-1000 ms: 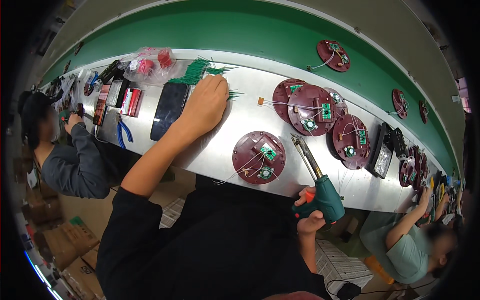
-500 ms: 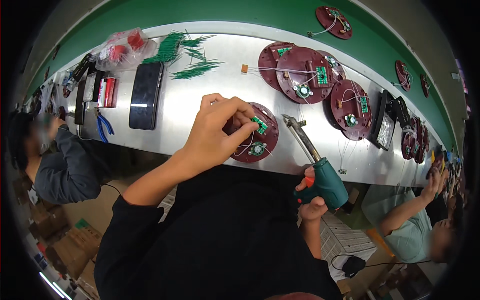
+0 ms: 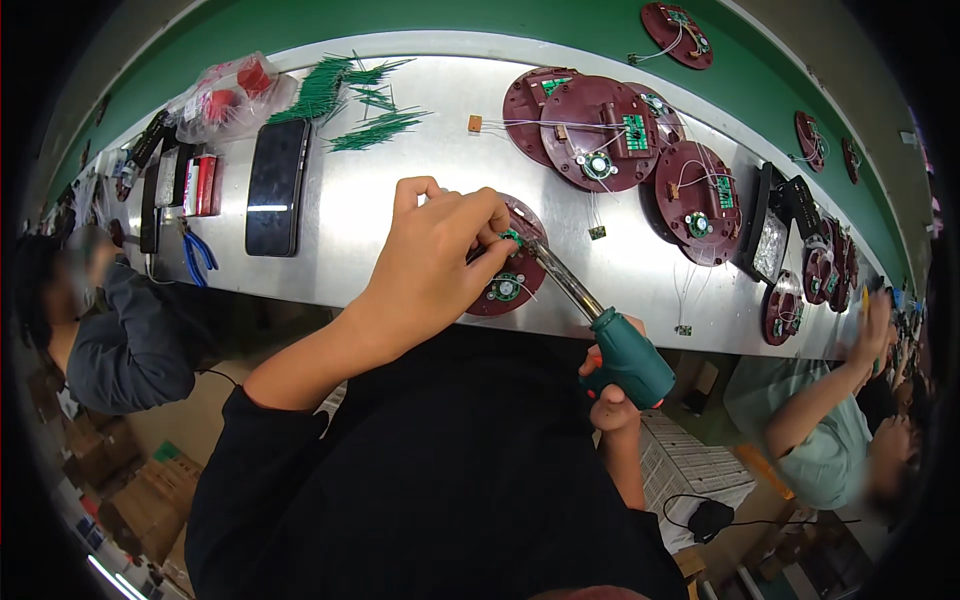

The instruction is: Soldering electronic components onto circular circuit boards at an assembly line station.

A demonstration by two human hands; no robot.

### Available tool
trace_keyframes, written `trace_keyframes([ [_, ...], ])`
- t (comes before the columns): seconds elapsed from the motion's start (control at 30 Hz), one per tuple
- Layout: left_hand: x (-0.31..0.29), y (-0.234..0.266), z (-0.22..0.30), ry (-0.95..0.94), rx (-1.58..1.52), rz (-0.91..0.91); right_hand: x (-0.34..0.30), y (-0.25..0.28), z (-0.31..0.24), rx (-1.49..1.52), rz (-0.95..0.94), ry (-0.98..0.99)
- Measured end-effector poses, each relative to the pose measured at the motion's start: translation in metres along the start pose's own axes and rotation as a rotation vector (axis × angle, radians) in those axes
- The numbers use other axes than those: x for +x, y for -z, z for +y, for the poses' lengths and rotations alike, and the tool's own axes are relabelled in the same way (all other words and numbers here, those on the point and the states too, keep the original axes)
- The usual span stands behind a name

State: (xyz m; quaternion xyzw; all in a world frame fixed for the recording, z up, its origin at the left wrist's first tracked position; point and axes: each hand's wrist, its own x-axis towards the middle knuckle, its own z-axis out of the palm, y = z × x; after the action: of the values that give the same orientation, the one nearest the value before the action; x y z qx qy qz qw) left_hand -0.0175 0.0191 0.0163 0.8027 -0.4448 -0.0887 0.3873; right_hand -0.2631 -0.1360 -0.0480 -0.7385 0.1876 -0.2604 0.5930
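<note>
Just in front of me a round maroon plastic disc (image 3: 527,278) lies on the metal bench, with a small green circuit board (image 3: 511,237), a round speaker-like part (image 3: 504,288) and thin white wires. My left hand (image 3: 435,245) is over its left side, thumb and forefinger pinched together at the circuit board; what they hold is hidden. My right hand (image 3: 614,408) grips the handle of a dark green soldering gun (image 3: 632,358) with a red trigger. Its metal tip reaches the disc beside the circuit board, close to my left fingertips. Whether it touches cannot be made out.
Leftward lie a black phone (image 3: 276,190), blue-handled pliers (image 3: 198,255), a plastic bag (image 3: 200,120) and loose green wires (image 3: 322,92). Rightward are overlapping maroon discs (image 3: 580,105) with trailing wires and a black tray (image 3: 768,240). People sit at both sides.
The soldering gun has moved left, bringing its tip from the bench beside the disc onto it. My left hand keeps its pinch at the circuit board. Another maroon disc now shows at right.
</note>
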Motion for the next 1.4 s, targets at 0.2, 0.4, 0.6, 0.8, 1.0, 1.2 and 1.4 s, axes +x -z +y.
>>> trace_keyframes([
  [0.2, 0.003, 0.001, 0.004, -0.004, 0.056, -0.024, 0.000, 0.001, 0.004, -0.080, 0.021, 0.060],
  [0.4, 0.009, 0.005, 0.011, 0.006, 0.099, -0.068, 0.006, 0.002, 0.002, -0.160, -0.013, 0.110],
  [0.6, 0.015, 0.007, 0.012, 0.029, 0.127, -0.145, -0.004, -0.004, 0.002, -0.077, 0.089, 0.070],
  [0.8, 0.020, 0.010, 0.015, 0.016, 0.168, -0.193, -0.010, -0.005, 0.011, 0.026, 0.144, 0.017],
  [1.0, 0.020, 0.004, 0.013, -0.054, 0.239, -0.171, -0.021, 0.001, 0.020, -0.025, 0.083, -0.056],
  [1.2, 0.025, 0.011, 0.021, 0.046, 0.181, -0.255, -0.006, 0.000, 0.007, 0.088, 0.222, -0.082],
  [1.4, 0.018, 0.013, 0.015, 0.241, -0.292, -0.267, -0.005, 0.001, 0.006, 0.031, 0.245, -0.032],
])
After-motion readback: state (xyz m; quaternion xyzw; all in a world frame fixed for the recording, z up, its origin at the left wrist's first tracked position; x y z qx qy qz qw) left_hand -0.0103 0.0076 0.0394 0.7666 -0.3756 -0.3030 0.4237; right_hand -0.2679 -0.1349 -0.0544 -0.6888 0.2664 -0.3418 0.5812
